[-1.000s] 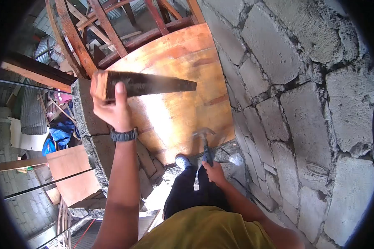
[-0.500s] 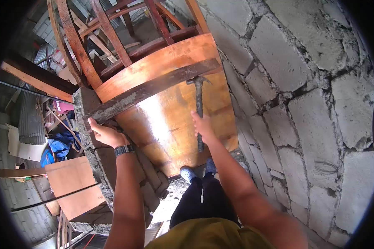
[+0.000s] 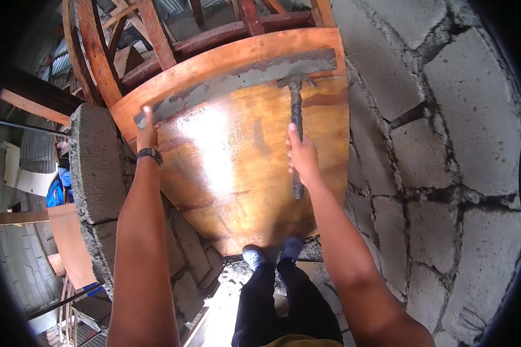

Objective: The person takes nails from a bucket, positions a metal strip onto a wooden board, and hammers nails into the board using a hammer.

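Observation:
My left hand (image 3: 148, 132) grips the left end of a long wooden plank (image 3: 231, 80), thumb on its upper face. Grey cement coats much of the plank, which stretches across the upper part of a shiny plywood sheet (image 3: 260, 156). In my right hand (image 3: 304, 155) is a claw hammer (image 3: 296, 107), fingers wrapped round its dark handle. The hammer's head points away from me, over the plywood and close to the plank's lower edge. Both my feet stand at the plywood's near edge.
A rough block wall (image 3: 469, 110) rises on the right. At left stands a low block wall end (image 3: 98, 162). Reddish wooden bars (image 3: 101, 52) lie beyond the plywood. Farther down at left are a brown board (image 3: 72, 243) and blue cloth (image 3: 57, 191).
The plank's left end has come off the low block wall and is over the plywood. Its cement-covered face now shows. My left hand moved with it; the hammer stays in my right hand.

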The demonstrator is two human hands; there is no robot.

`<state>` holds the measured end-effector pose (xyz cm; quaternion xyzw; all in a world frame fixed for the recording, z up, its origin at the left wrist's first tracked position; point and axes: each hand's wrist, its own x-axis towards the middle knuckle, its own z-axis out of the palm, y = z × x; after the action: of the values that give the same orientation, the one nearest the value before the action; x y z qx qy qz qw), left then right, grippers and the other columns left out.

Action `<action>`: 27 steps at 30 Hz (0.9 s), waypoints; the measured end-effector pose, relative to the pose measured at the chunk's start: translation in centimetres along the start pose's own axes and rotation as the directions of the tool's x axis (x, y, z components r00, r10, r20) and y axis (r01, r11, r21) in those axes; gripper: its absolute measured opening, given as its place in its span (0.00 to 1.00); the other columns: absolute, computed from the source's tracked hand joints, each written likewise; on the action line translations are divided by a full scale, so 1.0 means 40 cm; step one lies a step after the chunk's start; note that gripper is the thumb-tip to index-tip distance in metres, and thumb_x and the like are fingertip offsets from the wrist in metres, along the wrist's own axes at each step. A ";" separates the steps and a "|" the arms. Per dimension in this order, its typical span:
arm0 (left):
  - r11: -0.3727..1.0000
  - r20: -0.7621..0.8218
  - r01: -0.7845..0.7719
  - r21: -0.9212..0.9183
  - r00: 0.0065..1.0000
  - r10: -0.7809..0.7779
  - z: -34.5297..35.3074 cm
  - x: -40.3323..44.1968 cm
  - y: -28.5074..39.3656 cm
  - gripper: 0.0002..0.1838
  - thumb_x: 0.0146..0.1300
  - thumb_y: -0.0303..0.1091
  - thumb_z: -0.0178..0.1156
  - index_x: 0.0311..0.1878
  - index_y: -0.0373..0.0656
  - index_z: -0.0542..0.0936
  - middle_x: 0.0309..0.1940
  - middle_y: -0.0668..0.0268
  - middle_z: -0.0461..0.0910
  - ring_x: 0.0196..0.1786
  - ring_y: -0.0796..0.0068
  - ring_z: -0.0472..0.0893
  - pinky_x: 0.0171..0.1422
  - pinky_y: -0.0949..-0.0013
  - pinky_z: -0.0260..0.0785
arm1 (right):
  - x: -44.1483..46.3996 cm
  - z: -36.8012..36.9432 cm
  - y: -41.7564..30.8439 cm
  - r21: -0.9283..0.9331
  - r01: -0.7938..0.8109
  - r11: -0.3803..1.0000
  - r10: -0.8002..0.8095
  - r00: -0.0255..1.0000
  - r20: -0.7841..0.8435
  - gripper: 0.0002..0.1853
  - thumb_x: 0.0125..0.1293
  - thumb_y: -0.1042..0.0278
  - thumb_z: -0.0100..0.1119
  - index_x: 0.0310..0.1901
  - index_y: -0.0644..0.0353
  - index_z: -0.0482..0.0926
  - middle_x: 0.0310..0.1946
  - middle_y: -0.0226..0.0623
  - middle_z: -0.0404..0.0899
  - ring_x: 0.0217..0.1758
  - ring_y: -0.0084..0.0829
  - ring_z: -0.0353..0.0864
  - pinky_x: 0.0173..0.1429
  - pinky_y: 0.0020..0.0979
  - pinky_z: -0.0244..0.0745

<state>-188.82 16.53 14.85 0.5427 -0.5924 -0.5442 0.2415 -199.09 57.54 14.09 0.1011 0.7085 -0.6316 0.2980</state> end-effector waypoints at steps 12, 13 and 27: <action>-0.038 0.695 -0.992 0.122 0.059 0.716 0.287 -0.172 -0.005 0.53 0.34 0.67 0.80 0.60 0.39 0.78 0.44 0.52 0.81 0.51 0.48 0.81 0.58 0.51 0.73 | 0.081 0.106 0.017 0.164 -0.051 0.985 0.053 0.999 -0.005 0.30 0.72 0.30 0.55 0.34 0.53 0.68 0.18 0.22 0.61 0.13 0.20 0.59 0.18 0.30 0.60; -0.021 0.658 -0.992 0.121 0.064 0.750 0.314 -0.178 -0.050 0.51 0.33 0.67 0.80 0.58 0.40 0.80 0.42 0.53 0.80 0.48 0.48 0.80 0.56 0.51 0.71 | 0.084 0.126 0.024 0.236 -0.035 0.971 0.040 0.999 -0.017 0.30 0.73 0.32 0.55 0.33 0.56 0.68 0.17 0.24 0.63 0.13 0.21 0.61 0.17 0.30 0.62; 0.178 0.613 -0.978 0.109 0.207 0.763 0.327 -0.165 -0.256 0.33 0.40 0.59 0.80 0.46 0.45 0.89 0.34 0.62 0.81 0.42 0.58 0.78 0.51 0.58 0.64 | 0.209 0.133 0.267 -0.073 0.359 0.930 -0.366 0.909 -0.200 0.25 0.58 0.48 0.79 0.33 0.63 0.78 0.23 0.28 0.77 0.25 0.22 0.73 0.33 0.29 0.71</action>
<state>-194.47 29.36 3.76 -0.0086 -0.9444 -0.2285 0.2364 -198.65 52.44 0.44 0.0288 0.7532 -0.6495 0.1006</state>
